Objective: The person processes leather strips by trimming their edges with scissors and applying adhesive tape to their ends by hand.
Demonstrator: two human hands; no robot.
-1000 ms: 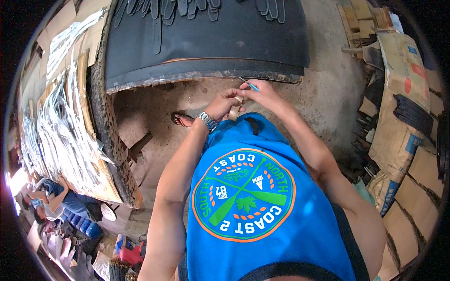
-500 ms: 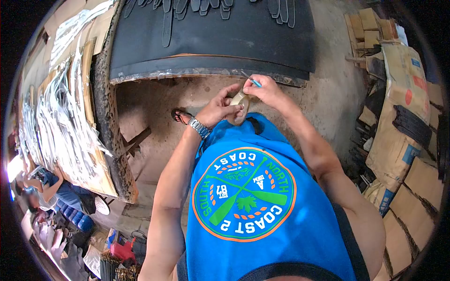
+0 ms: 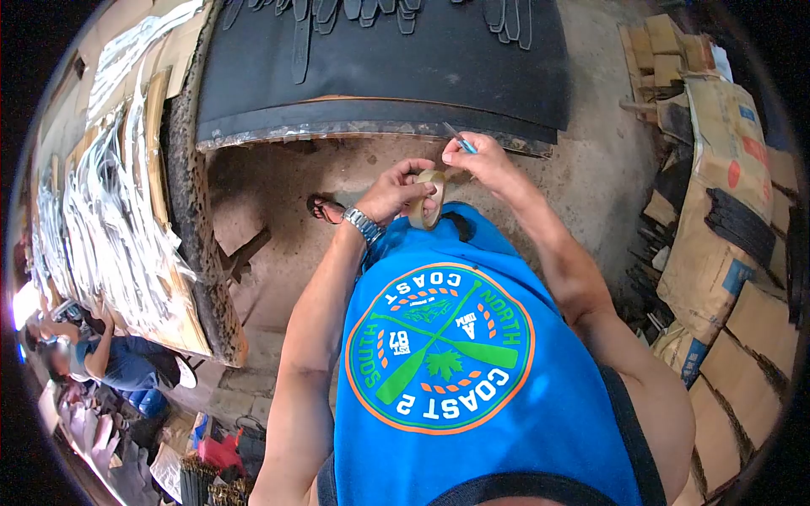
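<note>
**Tape roll held at the bench edge**

Bare concrete floor (image 3: 337, 169) lies below us, with a dark rubber-topped workbench (image 3: 388, 76) ahead and stacked cardboard cartons (image 3: 717, 228) along the right.

We hold a roll of tan adhesive tape (image 3: 429, 198) just in front of our chest, near the bench's front edge but not touching it. Our left hand (image 3: 396, 192) grips the roll, fingers curled around its rim and thumb pressed to its side. Our right hand (image 3: 477, 160) sits directly beside it, fingertips pinched together at the top of the roll, apparently on the tape's free end, though the view is too small to confirm this. That same hand also carries a slim blue-handled tool (image 3: 456, 138), its thin tip pointing up toward the bench.

Hazards, as we judge them:
- The tool tip lies close to the left fingers; a slip while pulling could nick them.
- A thin tape end may tear or fold back on itself if pulled at an angle.

Materials: the roll is a smooth, glossy ring; the bench top is matte black sheet over a rough, crumbling edge. Flat black cut strips (image 3: 371, 13) lie at its far side. Silvery, crinkled sheets (image 3: 110, 219) cover the left-hand table.
</note>
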